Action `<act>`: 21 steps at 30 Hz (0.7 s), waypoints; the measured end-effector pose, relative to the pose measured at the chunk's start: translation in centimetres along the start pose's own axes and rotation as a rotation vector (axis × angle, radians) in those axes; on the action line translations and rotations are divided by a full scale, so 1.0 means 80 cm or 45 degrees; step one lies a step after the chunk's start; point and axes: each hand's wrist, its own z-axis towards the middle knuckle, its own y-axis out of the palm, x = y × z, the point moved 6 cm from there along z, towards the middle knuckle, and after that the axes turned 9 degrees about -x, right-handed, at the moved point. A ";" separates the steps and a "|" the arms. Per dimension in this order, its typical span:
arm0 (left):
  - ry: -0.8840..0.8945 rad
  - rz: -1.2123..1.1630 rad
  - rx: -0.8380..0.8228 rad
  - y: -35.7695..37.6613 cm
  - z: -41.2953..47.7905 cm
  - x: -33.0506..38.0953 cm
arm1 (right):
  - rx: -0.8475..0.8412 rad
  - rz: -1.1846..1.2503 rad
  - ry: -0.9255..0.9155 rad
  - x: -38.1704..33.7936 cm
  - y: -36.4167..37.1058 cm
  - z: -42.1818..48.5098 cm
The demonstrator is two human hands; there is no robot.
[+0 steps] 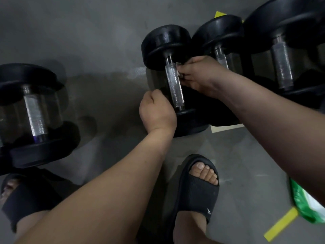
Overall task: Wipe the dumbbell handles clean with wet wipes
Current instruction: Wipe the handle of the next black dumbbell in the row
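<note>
I'm looking into the free-weights corner of a gym: a row of black dumbbells (218,30) with knurled steel handles lies side by side on the bare grey concrete floor (96,41), and another heavy dumbbell (35,117) sits well apart on the left. Yellow tape strips (281,224) are stuck to the floor by the weights. The person I'm watching wears black slide sandals (197,189).
</note>
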 end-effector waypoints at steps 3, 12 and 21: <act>-0.002 0.000 -0.002 0.001 0.000 -0.002 | -0.009 -0.169 0.037 0.004 -0.006 -0.004; -0.008 -0.017 -0.006 0.001 0.000 -0.002 | 0.037 -0.002 -0.113 -0.003 -0.002 0.001; -0.005 0.005 -0.005 0.001 -0.001 -0.003 | 0.065 -0.044 -0.124 0.000 -0.005 -0.001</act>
